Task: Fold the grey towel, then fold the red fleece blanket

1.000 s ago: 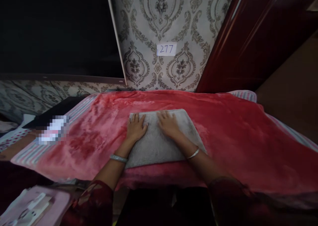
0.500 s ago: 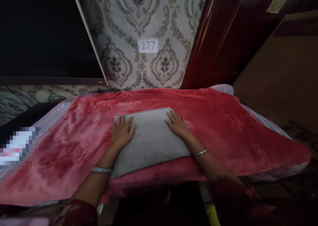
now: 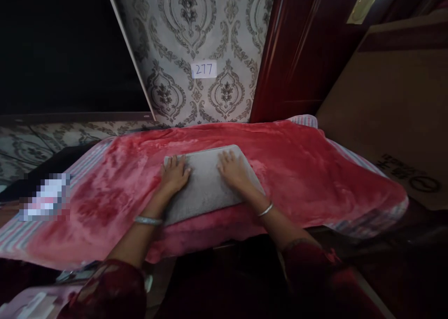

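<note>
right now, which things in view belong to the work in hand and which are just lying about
In use:
- gray cloth
- left hand, flat at its left edge
- right hand, over its right half
- red blanket beneath

Just around:
- dark screen
- paper marked 277
- cardboard box

Arms of the person, seen from above; the left forearm (image 3: 130, 244) and right forearm (image 3: 285, 228) reach forward, converging; the left hand (image 3: 174, 175) is palm down, fingers (image 3: 174, 162) slightly parted and directed away from the body, thumb (image 3: 186, 173) turned inward; the right hand (image 3: 234, 170), slightly blurred, is likewise palm down, angled forward and leftward; the hands are apart.
</note>
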Motion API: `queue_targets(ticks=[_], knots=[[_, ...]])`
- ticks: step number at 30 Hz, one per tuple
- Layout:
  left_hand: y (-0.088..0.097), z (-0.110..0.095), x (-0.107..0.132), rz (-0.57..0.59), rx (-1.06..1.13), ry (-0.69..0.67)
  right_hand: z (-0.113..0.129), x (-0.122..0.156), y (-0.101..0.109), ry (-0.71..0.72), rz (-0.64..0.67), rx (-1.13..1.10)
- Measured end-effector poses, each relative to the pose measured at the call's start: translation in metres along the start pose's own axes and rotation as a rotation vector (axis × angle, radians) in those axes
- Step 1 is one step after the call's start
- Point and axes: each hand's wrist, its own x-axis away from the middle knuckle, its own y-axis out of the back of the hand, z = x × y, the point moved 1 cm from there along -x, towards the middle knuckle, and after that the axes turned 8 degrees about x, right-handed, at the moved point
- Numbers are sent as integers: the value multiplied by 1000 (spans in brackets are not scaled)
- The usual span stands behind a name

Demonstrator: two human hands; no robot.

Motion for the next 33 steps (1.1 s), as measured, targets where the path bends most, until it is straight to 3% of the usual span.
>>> queue_targets(ticks=[3,6,9,13,15,21,24,26,30,33], knots=[[-10,-11,33,8,-36,-148,51,32,-7,188,31,-36],[-29,-14,57,66,-85,-178,64,51,-18,247,45,-43],[-40,-12,62,81,-109,-165,29,56,-23,179,55,-11],[-39,-13,58,77,-120,-163,-40,65,-27,-35,76,35],[-38,-14,57,66,-117,-158,-63,71,-31,-97,70,33],[-37,-10,61,77,-46,-164,-83,72,-35,-130,120,-19],[-29,-8,53,136,19,-144,-72,53,-24,-113,81,-11],[-20,-10,39,130,39,-127,-52,34,-13,-36,35,-11],[-4,-22,-8,84,1,-96,0,-14,-1,119,45,-22],[-6,-24,-39,37,-47,-49,25,-46,-6,174,50,-11]])
